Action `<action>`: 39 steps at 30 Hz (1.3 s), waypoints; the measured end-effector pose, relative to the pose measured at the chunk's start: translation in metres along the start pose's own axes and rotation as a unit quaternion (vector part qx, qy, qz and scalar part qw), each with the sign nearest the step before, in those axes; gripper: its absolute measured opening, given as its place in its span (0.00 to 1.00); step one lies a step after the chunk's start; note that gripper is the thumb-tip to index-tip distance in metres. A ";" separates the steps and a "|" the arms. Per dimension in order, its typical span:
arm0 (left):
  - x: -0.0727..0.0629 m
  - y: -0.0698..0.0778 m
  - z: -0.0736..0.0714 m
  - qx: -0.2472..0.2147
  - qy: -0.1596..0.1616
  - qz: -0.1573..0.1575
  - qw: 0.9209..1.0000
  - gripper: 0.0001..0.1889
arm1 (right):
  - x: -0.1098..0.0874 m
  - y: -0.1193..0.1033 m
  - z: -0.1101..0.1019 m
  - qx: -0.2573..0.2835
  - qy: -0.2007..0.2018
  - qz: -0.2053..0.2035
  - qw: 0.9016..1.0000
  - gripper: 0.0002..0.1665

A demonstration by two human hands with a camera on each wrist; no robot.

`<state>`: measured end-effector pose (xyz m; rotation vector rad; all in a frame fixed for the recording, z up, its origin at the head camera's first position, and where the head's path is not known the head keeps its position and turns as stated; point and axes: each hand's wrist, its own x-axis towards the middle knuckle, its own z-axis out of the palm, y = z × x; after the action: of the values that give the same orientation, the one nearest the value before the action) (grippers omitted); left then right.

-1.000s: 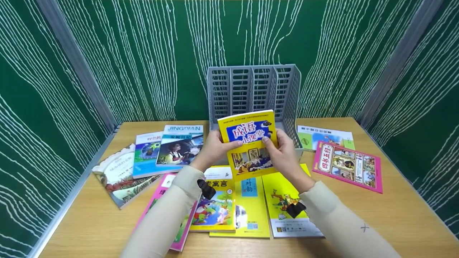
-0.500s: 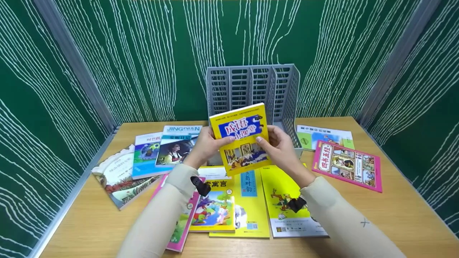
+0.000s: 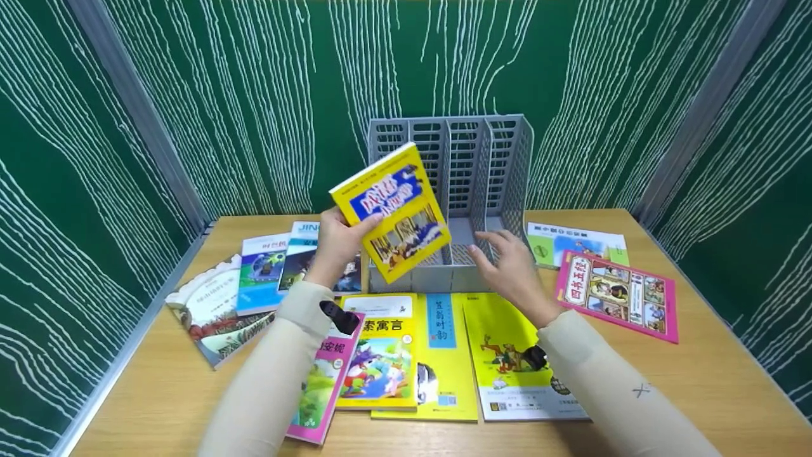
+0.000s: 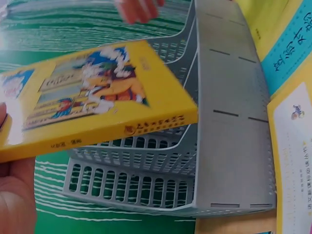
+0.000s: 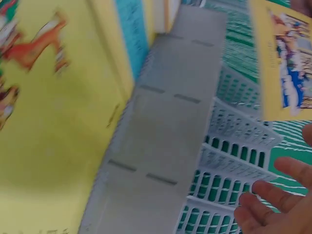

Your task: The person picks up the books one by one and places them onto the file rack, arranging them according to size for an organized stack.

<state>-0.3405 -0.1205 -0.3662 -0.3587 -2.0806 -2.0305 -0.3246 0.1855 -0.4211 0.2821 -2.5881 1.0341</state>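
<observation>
My left hand (image 3: 340,244) grips a yellow book (image 3: 406,238) by its left edge, thumb on the cover. The book is tilted and held up in front of the left part of a grey file rack (image 3: 466,277). In the left wrist view, the book (image 4: 97,97) hangs over the rack's compartments, spine toward the camera. My right hand (image 3: 512,266) is apart from the book, near the rack's front right, with nothing in it. Its fingers (image 5: 278,195) are spread and relaxed in the right wrist view.
Yellow books (image 3: 453,381) and a pink book (image 3: 327,393) lie before the rack. Blue-covered books (image 3: 261,273) and a floral book (image 3: 212,317) lie left. To the right are a pink comic-style book (image 3: 615,295) and a green-and-white book (image 3: 574,241). Green walls enclose the table.
Both hands held the yellow book earlier. The right hand has let go and moved slightly right and down; the left hand has carried the book left and up, tilting it more.
</observation>
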 end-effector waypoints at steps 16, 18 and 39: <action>0.004 -0.002 0.005 -0.005 0.181 0.035 0.983 0.20 | 0.003 0.034 0.009 -0.128 -0.102 0.039 0.986 0.32; 0.005 -0.004 0.009 -0.012 0.197 0.032 0.980 0.20 | 0.003 0.036 0.011 -0.149 -0.109 0.033 0.982 0.32; 0.018 -0.041 0.048 0.048 0.237 -0.029 0.970 0.19 | 0.007 0.031 0.014 -0.200 -0.167 0.042 0.965 0.33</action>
<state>-0.3698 -0.0732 -0.4008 0.1926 -1.8920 -1.8091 -0.3441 0.1973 -0.4472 0.2625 -3.0584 0.4967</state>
